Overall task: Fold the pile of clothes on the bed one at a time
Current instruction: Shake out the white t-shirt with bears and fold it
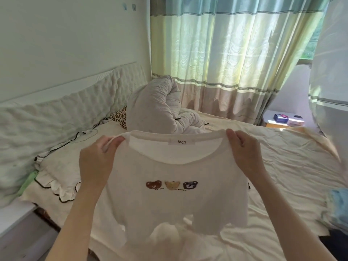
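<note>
A white T-shirt [169,200] with three small bear faces printed across the chest hangs in the air above the bed [282,166]. Its neck label faces me. My left hand [98,159] grips the left shoulder by the collar, fingers curled round the fabric. My right hand [244,149] pinches the right shoulder at the collar's other end. The hem hangs down near the cream sheet. More pale cloth [165,232] lies bunched under the shirt, partly hidden by it.
A rolled grey quilt [162,110] lies at the bed's far end beside a leopard-print pillow [118,117]. A frilled cream pillow [56,172] sits at the left by the padded headboard. Blue cloth [339,208] lies at the right edge. Curtains hang behind, a nightstand [282,119] beside them.
</note>
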The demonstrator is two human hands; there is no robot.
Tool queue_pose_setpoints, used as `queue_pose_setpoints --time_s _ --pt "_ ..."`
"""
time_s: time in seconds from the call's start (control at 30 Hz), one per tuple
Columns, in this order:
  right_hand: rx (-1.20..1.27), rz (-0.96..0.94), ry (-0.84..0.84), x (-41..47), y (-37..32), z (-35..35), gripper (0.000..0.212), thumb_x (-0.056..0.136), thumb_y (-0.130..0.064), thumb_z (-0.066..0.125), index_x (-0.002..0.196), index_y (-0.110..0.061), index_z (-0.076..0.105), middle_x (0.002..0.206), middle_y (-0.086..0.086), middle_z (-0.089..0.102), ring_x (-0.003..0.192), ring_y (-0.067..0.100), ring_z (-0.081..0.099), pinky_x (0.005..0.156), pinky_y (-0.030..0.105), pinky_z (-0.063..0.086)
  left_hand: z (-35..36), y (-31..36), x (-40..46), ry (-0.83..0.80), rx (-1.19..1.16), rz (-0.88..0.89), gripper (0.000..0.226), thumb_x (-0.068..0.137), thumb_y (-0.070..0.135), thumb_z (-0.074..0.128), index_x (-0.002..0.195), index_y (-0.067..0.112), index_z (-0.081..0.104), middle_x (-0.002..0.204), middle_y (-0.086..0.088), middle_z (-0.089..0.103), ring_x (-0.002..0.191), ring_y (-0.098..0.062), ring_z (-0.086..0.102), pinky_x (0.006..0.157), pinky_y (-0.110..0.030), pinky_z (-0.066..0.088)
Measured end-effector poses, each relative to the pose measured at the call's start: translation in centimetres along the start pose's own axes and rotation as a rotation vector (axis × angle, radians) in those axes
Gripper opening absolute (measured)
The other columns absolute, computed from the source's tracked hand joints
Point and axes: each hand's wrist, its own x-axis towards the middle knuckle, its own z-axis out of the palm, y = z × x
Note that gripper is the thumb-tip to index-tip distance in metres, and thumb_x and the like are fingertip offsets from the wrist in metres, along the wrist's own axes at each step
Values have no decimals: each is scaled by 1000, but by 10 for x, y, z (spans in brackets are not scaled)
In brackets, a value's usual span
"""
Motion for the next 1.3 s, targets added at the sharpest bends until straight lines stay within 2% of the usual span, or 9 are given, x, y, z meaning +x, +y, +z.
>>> queue_pose_setpoints --time_s 0.2,0.33,0.47,0.57,0.73,0.9,1.07,1.2,1.3 --pt "-116 -219 135 42 -57 -44 51 96 -33 51 54 -14 30 44 -3 22 44 11 31 52 26 26 -39 53 38 129 -102 138 21 83 46 64 73 27 63 58 6 59 58 1 53 58 -10 35" --pt "-94 -278 232 66 -76 -52 53 95 -33 52 53 -17 23 45 -1 19 45 8 32 52 19 28 -45 73 58 128 -107 197 26 83 42 66 77 17 69 70 -6 66 70 -19 58 66 -26 41" --pt "-145 -219 232 73 -55 -33 53 93 -39 52 50 -19 29 43 -5 28 45 6 38 49 14 27 -30 58 69 13 -24 188 26 82 49 63 67 27 61 63 0 62 62 -16 55 58 -19 35" --pt "-295 -99 45 75 -13 -4 50 95 -41 49 54 -16 38 49 -8 37 50 16 37 54 33 24 -1 30 70 -140 44 125 20 81 49 64 67 36 60 61 11 59 67 -12 56 63 -22 36" --pt "-429 26 -294 75 85 67 45 97 -41 43 60 -16 43 63 0 46 68 24 42 62 34 27 73 -53 55 -344 225 63 33 82 52 59 80 21 72 68 -8 66 74 -31 61 61 -34 39" --pt "-500 167 -499 74 176 155 47 99 -41 40 58 -17 40 69 5 51 72 25 47 63 34 28 162 -150 35 -483 338 -9 41 89 51 51 86 15 70 67 -10 64 66 -29 55 57 -31 31" --pt "-520 251 -574 83 275 253 47 99 -41 37 73 -6 52 75 8 57 75 28 52 66 35 36 262 -253 38 -558 458 -53 47 90 55 45 71 14 54 52 4 39 60 -28 48 53 -31 28" --pt "-493 302 -555 90 341 329 48 100 -35 40 59 -9 37 60 4 43 66 25 43 60 34 27 331 -315 43 -538 549 -49 48 90 56 44 75 12 56 60 -3 47 64 -30 49 55 -31 29" --pt "-520 331 -558 82 380 369 33 100 -34 39 82 -10 55 86 10 56 86 27 50 71 36 35 373 -352 40 -537 529 -15 37 91 47 52 100 13 62 92 -11 61 89 -34 55 66 -36 38"
